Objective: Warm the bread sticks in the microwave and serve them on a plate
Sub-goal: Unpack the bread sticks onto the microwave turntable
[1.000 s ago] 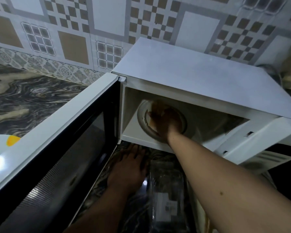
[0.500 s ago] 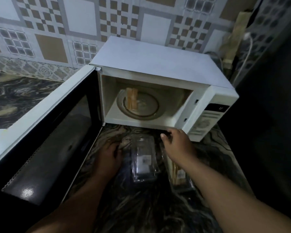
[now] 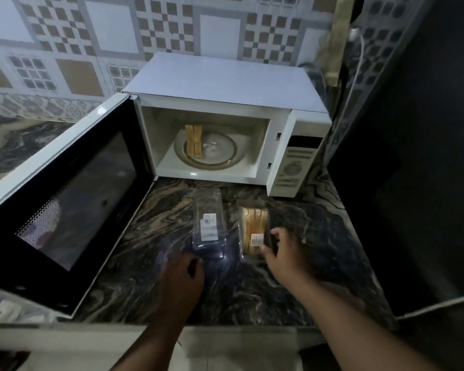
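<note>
Two bread sticks stand on my microwave's turntable, while my right hand, nearer, curls fingers around the bread-stick pack, long axis pointing away; left hand relaxed on the surface.

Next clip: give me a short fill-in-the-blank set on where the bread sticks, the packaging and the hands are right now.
1. The microwave door stands ____.
2. Two bread sticks lie on the ____ inside the microwave.
3. The right hand reaches the tray that holds more ____.
4. The clear lid lies on the counter to the ____ of that tray, near the left hand.

Missing words: open; turntable; bread sticks; left
</note>
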